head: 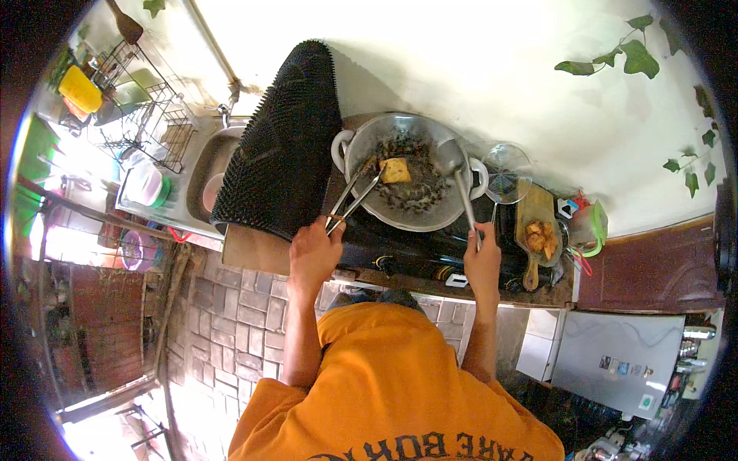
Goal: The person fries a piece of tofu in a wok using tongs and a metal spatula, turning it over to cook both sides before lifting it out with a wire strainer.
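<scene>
My left hand grips metal tongs, whose tips reach into a large two-handled metal wok on the black stove. One tip touches a golden, square fried piece that looks like tofu; whether the tongs clamp it is unclear. Dark oil with small dark bits and some froth covers the wok's bottom. In my right hand is the handle of a metal spatula or ladle. Its broad head rests inside the wok's right side.
A black spiky mat stands left of the wok, beside the sink and wire dish rack. At right are a wire skimmer and a wooden board, with fried pieces over it. Stove knobs line the front.
</scene>
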Action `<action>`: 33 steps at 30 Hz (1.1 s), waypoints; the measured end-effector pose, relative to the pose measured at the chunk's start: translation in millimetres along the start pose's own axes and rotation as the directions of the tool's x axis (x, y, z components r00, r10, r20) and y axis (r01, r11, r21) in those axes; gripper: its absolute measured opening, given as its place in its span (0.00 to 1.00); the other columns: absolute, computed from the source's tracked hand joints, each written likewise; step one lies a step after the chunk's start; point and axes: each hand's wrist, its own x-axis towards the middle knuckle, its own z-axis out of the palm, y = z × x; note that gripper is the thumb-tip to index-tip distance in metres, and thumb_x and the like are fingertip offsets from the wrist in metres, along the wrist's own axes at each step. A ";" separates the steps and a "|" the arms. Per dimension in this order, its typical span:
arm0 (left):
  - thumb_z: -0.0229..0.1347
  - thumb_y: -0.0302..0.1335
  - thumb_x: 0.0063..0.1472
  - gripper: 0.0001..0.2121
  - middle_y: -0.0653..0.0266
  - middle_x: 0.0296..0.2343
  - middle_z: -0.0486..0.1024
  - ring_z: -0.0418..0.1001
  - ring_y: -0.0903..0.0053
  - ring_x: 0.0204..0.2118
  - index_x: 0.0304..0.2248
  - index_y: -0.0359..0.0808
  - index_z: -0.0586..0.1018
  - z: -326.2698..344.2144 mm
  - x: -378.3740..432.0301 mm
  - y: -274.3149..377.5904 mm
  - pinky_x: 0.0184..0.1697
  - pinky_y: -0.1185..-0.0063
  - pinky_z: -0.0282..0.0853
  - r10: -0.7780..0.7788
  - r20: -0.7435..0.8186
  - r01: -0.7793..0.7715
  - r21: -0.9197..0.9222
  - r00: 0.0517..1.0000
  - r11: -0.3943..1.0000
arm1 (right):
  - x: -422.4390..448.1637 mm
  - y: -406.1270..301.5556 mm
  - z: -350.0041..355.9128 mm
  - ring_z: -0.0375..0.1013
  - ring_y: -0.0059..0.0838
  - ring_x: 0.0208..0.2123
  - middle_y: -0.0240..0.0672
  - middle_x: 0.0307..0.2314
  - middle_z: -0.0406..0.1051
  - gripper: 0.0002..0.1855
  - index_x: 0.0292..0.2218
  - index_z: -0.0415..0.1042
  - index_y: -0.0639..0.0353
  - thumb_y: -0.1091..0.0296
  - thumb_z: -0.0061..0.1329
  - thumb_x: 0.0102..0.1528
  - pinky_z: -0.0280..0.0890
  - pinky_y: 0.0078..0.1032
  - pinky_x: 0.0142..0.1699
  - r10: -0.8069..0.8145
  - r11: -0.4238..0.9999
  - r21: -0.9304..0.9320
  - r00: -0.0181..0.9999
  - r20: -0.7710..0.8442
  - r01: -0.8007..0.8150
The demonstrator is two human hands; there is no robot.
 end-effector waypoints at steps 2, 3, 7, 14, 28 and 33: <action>0.52 0.44 0.68 0.21 0.38 0.36 0.79 0.77 0.44 0.44 0.44 0.31 0.79 -3.3 0.9 2.6 0.49 0.55 0.71 -0.018 0.018 0.018 -0.004 1.000 1.000 | 0.7 -1.8 -5.0 0.76 0.60 0.31 0.53 0.27 0.75 0.10 0.48 0.67 0.57 0.66 0.46 0.68 0.67 0.47 0.36 0.021 1.000 -0.021 0.974 0.224 -0.017; 0.52 0.44 0.68 0.21 0.38 0.36 0.79 0.77 0.44 0.44 0.44 0.31 0.79 -4.8 1.2 4.0 0.49 0.56 0.71 -0.037 0.037 0.038 -0.008 0.999 0.999 | 0.4 0.7 -5.0 0.76 0.60 0.31 0.53 0.27 0.75 0.10 0.48 0.67 0.57 0.66 0.46 0.68 0.67 0.47 0.36 0.021 1.000 -0.022 0.975 0.222 -0.016; 0.52 0.45 0.68 0.22 0.37 0.36 0.79 0.77 0.44 0.44 0.44 0.31 0.79 -4.5 1.3 3.3 0.49 0.56 0.71 -0.010 0.034 0.011 -0.018 0.999 1.000 | 0.7 2.2 -4.3 0.77 0.58 0.32 0.54 0.31 0.75 0.09 0.47 0.68 0.59 0.65 0.45 0.68 0.68 0.46 0.38 -0.002 0.998 0.066 0.997 0.077 -0.003; 0.53 0.44 0.68 0.22 0.36 0.37 0.79 0.77 0.43 0.44 0.43 0.29 0.79 -8.2 2.6 5.4 0.49 0.55 0.72 -0.017 0.020 0.018 -0.024 1.000 1.000 | 5.7 17.7 -2.4 0.77 0.51 0.36 0.51 0.34 0.76 0.11 0.48 0.70 0.59 0.65 0.47 0.67 0.68 0.38 0.40 0.080 0.992 0.077 0.965 0.250 -0.102; 0.54 0.43 0.67 0.21 0.34 0.35 0.79 0.78 0.42 0.43 0.42 0.29 0.79 -14.0 -2.0 9.4 0.48 0.54 0.71 -0.014 0.020 0.015 -0.047 1.000 0.999 | 8.9 30.7 2.4 0.74 0.43 0.28 0.45 0.29 0.75 0.11 0.48 0.70 0.58 0.62 0.47 0.68 0.67 0.40 0.36 0.027 0.986 0.165 0.997 0.067 -0.038; 0.53 0.43 0.67 0.21 0.35 0.36 0.79 0.77 0.42 0.43 0.43 0.29 0.79 -9.4 0.9 4.2 0.49 0.55 0.71 -0.027 0.043 0.028 -0.030 0.999 0.999 | 7.0 13.7 -2.4 0.76 0.51 0.33 0.50 0.30 0.75 0.10 0.47 0.69 0.58 0.64 0.47 0.68 0.67 0.43 0.39 0.098 0.990 0.071 0.964 0.247 -0.119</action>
